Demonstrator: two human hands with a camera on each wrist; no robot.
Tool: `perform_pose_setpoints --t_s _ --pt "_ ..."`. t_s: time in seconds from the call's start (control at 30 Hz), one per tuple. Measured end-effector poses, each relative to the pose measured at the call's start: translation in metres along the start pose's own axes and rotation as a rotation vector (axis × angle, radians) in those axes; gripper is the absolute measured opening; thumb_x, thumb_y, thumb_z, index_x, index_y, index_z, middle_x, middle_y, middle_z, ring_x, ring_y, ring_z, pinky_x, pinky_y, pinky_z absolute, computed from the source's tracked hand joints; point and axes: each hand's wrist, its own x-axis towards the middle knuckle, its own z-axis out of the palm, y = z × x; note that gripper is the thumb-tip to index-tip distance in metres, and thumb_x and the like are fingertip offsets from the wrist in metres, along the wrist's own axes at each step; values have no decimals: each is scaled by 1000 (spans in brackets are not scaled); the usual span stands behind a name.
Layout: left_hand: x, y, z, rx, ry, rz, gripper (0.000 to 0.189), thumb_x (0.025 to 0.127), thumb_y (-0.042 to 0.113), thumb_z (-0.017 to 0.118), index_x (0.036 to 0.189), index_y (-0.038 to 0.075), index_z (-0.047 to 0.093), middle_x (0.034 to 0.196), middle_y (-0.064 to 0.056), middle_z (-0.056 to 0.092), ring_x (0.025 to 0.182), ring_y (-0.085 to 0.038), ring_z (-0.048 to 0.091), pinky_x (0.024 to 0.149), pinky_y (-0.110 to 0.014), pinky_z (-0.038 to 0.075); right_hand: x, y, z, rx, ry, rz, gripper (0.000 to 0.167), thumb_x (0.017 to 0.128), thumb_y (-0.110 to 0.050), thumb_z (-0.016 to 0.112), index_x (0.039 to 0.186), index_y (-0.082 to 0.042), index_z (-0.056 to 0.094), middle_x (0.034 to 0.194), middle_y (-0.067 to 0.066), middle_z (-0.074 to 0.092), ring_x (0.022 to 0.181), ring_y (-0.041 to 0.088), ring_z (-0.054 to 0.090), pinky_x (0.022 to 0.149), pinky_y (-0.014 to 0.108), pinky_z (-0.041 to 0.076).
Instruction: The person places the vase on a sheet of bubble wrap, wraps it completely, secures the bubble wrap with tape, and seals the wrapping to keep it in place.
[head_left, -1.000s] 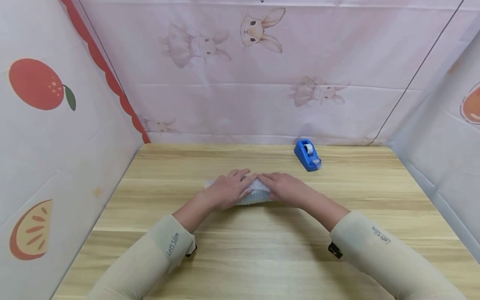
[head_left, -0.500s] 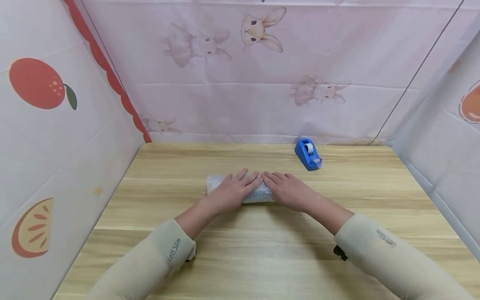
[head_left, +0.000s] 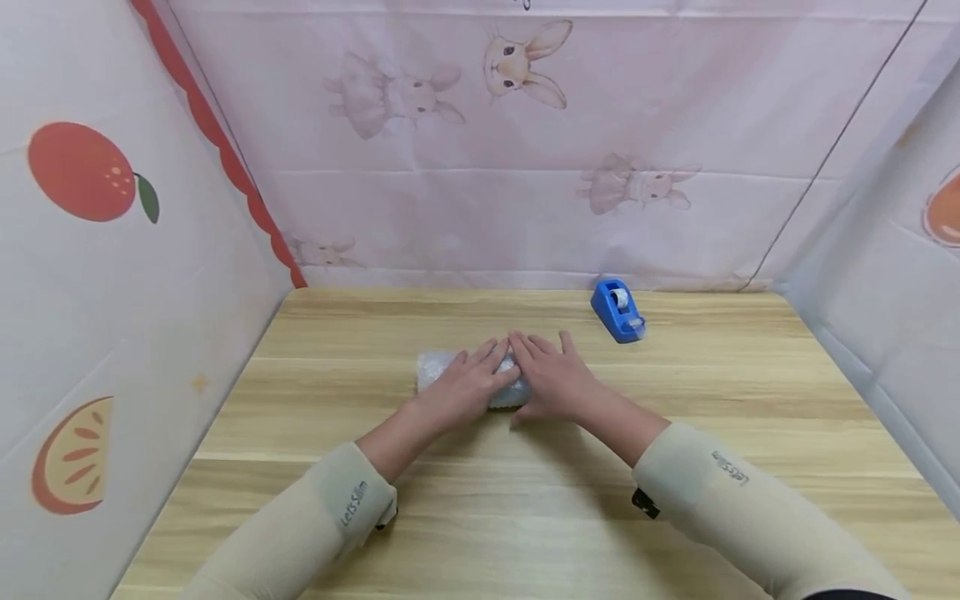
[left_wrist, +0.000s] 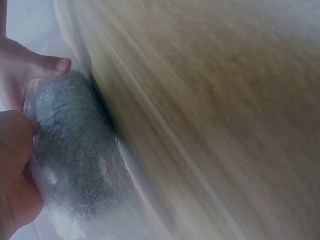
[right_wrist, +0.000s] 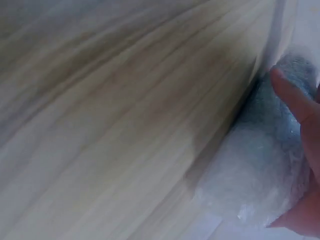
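Note:
A bubble-wrapped roll lies crosswise on the wooden table, its left end showing past my left hand. That hand rests on top of the roll with its fingers pointing forward. Close beside it, my right hand lies over the right part, fingers spread and thumb out along the near side. In the left wrist view, the clear bubbles of the roll show over a darker inside. The right wrist view shows its rounded end beside my right hand. What is wrapped inside is hidden.
A blue tape dispenser with a roll of tape stands at the back right of the wooden table. Printed cloth walls enclose the table at the back and on both sides.
My right hand has shifted left along the roll, its fingers and thumb spreading wider. My left hand has moved slightly right, and more of the roll's left end shows.

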Motion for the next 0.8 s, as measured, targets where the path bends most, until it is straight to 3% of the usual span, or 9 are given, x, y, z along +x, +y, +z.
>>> perform_pose_setpoints --t_s 0.13,0.23,0.47,0.67,0.8 --pt "0 0 3 -1 27 6 48 102 10 50 149 22 44 157 -20 30 143 -37 34 97 -59 47 5 1 6 79 -21 66 126 69 -60 81 158 -7 10 150 14 46 139 29 43 114 67 15" --pt "-1 -1 5 -1 38 17 49 103 8 48 150 19 42 156 -21 33 143 -36 36 98 -58 47 6 3 10 82 -24 72 116 74 -52 81 157 -5 15 145 15 52 134 30 49 114 67 17" --pt "-3 -3 5 -154 34 -30 54 106 16 39 155 1 20 159 -15 30 145 -31 33 107 -55 40 7 3 11 38 -36 44 102 80 -51 77 154 -5 24 147 14 48 134 32 48 114 66 17" --pt "-6 -6 6 -33 -6 -52 72 102 41 48 154 -1 22 160 -19 25 147 -29 29 113 -47 35 8 4 10 9 -29 27 92 79 -51 78 147 -6 34 143 14 52 130 33 51 113 66 19" --pt "-8 -6 6 6 12 -34 65 103 37 47 153 1 27 159 -18 29 145 -32 33 109 -54 38 8 8 11 44 -36 27 88 78 -52 79 144 -8 38 141 13 53 128 33 52 112 63 26"
